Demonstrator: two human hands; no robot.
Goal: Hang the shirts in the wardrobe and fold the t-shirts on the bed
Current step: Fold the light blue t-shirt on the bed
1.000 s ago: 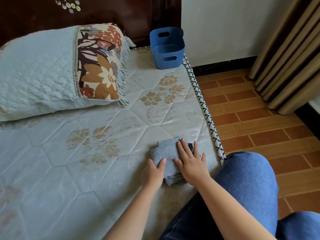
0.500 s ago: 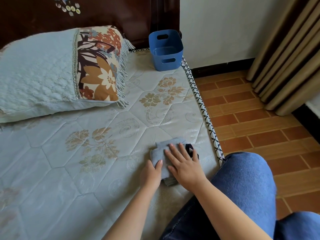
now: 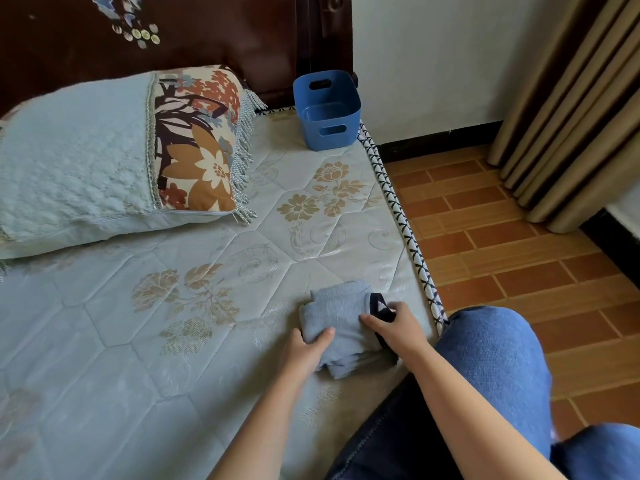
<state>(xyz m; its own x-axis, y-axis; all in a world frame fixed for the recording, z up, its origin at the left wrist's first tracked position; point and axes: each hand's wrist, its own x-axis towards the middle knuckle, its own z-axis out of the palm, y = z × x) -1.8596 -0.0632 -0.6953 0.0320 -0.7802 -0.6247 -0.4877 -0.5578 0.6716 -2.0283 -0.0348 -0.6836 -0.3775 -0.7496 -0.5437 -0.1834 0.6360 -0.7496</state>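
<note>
Gripping a folded t-shirt from both sides, the left hand curls at its near-left edge with the thumb pressed on top. The right hand cups the right edge, thumb flat on the cloth and fingers bent over the dark collar. The t-shirt is a small, thick grey-blue bundle lying near the right edge of the bed, whose pale quilted satin shows hexagon stitching and gold flowers. A fringed floral pillow and a smooth blue plastic bin sit by the headboard.
</note>
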